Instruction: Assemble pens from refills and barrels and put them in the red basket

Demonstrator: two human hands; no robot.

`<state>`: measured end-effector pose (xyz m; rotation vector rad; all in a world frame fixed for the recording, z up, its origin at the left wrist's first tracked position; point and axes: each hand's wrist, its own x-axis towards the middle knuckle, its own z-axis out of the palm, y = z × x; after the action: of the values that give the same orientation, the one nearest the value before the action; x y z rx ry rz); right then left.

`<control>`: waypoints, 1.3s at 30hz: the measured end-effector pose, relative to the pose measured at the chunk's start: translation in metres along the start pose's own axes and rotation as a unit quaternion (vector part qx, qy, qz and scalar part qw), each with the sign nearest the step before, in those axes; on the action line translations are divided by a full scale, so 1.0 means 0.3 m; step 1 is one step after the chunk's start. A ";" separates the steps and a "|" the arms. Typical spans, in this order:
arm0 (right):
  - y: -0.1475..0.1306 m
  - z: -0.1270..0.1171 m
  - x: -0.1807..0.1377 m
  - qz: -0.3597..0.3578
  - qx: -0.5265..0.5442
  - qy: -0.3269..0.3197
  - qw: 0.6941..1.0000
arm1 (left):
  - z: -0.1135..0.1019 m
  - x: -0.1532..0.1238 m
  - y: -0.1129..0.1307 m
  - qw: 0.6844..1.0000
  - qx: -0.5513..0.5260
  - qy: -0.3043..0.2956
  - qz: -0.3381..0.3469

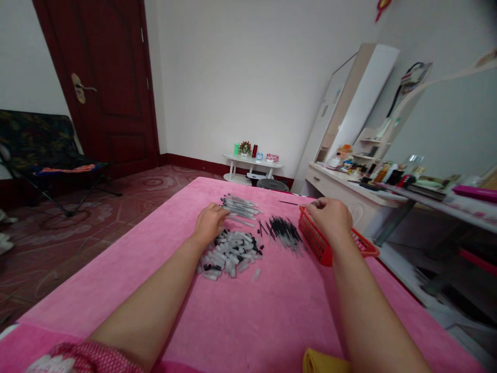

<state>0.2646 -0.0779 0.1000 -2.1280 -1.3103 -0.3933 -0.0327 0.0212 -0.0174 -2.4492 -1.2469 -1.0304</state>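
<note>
My left hand [212, 224] is closed at the near left end of a stack of clear pen barrels [239, 206], its fingertips on one barrel [243, 222] that lies a little apart. My right hand [332, 215] is above the red plastic basket [316, 241] and pinches a thin dark pen refill [287, 202], which points left. Between the hands lies a bundle of black-tipped refills [285, 231]. Nearer to me, a heap of clear pen caps [233, 254] mixed with small black parts spreads beside my left wrist. The basket's inside is mostly hidden by my right hand and forearm.
A pink cloth [233, 321] covers the table. Something yellow [324, 361] lies at its near edge. To the right stands a dressing table [345, 189] crowded with bottles. A folding chair [42, 150] is at the left, and a low white shelf [252, 161] stands against the far wall.
</note>
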 end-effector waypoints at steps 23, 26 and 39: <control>-0.024 0.183 -0.077 -0.050 -0.152 -0.078 0.984 | -0.001 0.006 0.017 0.999 -0.033 -0.001 0.026; -0.021 0.183 -0.072 -0.051 -0.162 -0.096 0.981 | 0.004 0.003 0.014 0.999 -0.032 -0.002 0.027; -0.176 0.227 -0.169 -0.246 0.227 -0.211 0.918 | -0.040 0.050 0.176 0.985 -0.036 -0.038 0.162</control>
<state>0.1903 -0.0532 0.0379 -1.5212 -1.9685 0.1882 0.0082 -0.0078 0.0080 -2.6513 -0.8028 -0.9151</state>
